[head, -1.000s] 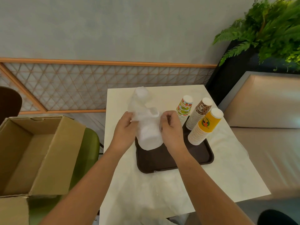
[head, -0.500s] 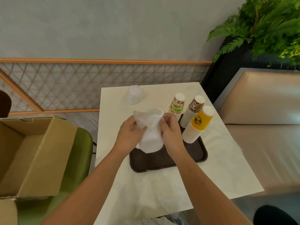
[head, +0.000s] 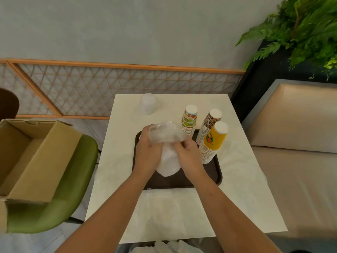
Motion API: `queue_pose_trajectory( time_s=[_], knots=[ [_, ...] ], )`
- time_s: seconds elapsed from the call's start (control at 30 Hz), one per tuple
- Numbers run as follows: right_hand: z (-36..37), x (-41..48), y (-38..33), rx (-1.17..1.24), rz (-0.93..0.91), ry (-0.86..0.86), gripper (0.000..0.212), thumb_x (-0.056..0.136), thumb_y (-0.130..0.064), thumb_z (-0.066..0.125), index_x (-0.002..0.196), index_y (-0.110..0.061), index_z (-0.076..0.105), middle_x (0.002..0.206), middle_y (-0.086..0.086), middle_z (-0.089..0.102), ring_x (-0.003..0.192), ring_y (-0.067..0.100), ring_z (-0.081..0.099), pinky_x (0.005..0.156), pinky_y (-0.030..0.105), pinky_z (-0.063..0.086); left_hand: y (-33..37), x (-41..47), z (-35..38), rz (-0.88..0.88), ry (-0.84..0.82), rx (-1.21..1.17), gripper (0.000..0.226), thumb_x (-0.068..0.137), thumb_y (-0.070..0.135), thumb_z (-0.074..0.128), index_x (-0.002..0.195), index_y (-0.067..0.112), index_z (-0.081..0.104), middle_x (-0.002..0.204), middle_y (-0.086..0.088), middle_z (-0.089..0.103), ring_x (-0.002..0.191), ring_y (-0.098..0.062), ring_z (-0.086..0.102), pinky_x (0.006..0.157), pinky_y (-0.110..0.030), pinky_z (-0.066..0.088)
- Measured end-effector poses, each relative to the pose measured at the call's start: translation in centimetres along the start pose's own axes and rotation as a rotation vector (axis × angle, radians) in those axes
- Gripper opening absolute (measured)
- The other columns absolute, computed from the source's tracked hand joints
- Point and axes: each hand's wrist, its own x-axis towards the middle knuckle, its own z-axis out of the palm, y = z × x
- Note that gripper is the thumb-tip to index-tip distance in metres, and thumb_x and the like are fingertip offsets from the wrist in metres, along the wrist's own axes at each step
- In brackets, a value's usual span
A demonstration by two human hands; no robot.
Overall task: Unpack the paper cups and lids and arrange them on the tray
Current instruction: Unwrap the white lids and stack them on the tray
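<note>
**First:** Where was the pack of lids, relative to the hands?

**Second:** Right between them. Taking the table (head: 116, 152) as a clock face with six o'clock nearest the person, the left hand (head: 147, 154) gripped the white stack of lids (head: 167, 162) from its nine o'clock side, fingers curled round the upper part. The right hand (head: 189, 156) sat at its three o'clock side, fingers bent, pinching the clear plastic wrap (head: 162, 133) bunched over the stack's far end. Both hands touched the pack, above the dark brown tray (head: 218, 173).

**First:** Which way did the stack run?

**Second:** Its long axis lay roughly from twelve to six o'clock. The rounded near end pointed toward six, over the tray's middle. I could not tell whether it touched the tray. The far end, under the loose wrap, pointed toward twelve.

**First:** And around it?

**Second:** Three stacks of paper cups stood base up toward the tray's two o'clock corner: a green-patterned stack (head: 189, 119), a brown stack (head: 209, 125) and a yellow stack (head: 213, 141), close together. A second wrapped pack (head: 148, 105) stood near the table's twelve o'clock edge, well apart from the hands. At nine o'clock an open cardboard box (head: 27, 157) sat against a green chair (head: 73, 179), and a fern (head: 310, 30) hung at two o'clock.
</note>
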Motion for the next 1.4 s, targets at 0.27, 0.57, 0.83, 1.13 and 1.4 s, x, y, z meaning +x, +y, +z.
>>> queue_pose_trajectory(
  time_s=[0.27,0.57,0.83,1.13,1.4],
  knots=[
    [-2.7,0.7,0.4,0.130,0.184,0.120,0.014,0.100,-0.038,0.065,0.114,-0.036,0.066,0.113,-0.006,0.073,0.108,0.013,0.069,0.097,0.035,0.056,0.9,-1.1,2.1,-0.156,0.244,-0.167,0.043,0.109,0.038,0.051,0.090,0.006,0.071,0.076,-0.001,0.067,0.071,-0.006,0.061,0.066,-0.022,0.050],
    [-3.4,0.4,-0.8,-0.107,-0.006,-0.046,0.027,0.109,-0.027,0.047,0.092,-0.028,0.068,0.081,-0.019,0.069,0.079,-0.003,0.064,0.073,0.023,0.052,2.0,-2.8,3.8,0.017,0.107,0.087,0.014,0.100,0.033,0.069,0.092,0.024,0.074,0.075,0.018,0.069,0.069,0.002,0.061,0.064,-0.012,0.047],
    [-2.8,0.1,-0.5,-0.141,-0.026,-0.051,0.029,0.110,-0.026,0.044,0.094,-0.023,0.068,0.083,-0.009,0.068,0.080,0.011,0.062,0.075,0.030,0.049,1.0,-2.0,1.8,-0.060,0.212,-0.020,0.022,0.109,0.028,0.049,0.105,0.021,0.070,0.094,0.012,0.070,0.085,0.000,0.063,0.077,-0.020,0.049],
    [0.8,-0.1,-0.8,-0.212,-0.095,0.134,0.020,0.109,-0.019,0.047,0.099,-0.022,0.064,0.088,-0.011,0.065,0.079,-0.001,0.057,0.071,0.013,0.045,0.5,-1.3,-0.9,-0.156,0.162,-0.195,0.031,0.107,0.014,0.044,0.078,0.015,0.052,0.061,0.015,0.051,0.058,-0.001,0.046,0.062,-0.026,0.039],
    [4.4,-1.1,0.0,-0.140,0.005,0.205,0.025,0.111,-0.019,0.040,0.092,-0.016,0.057,0.075,-0.006,0.054,0.066,0.004,0.049,0.064,0.022,0.043,0.7,-0.6,-3.1,-0.043,-0.099,0.021,0.030,0.108,0.035,0.051,0.090,0.012,0.053,0.072,-0.001,0.056,0.064,-0.011,0.053,0.063,-0.026,0.045]
  ],
)
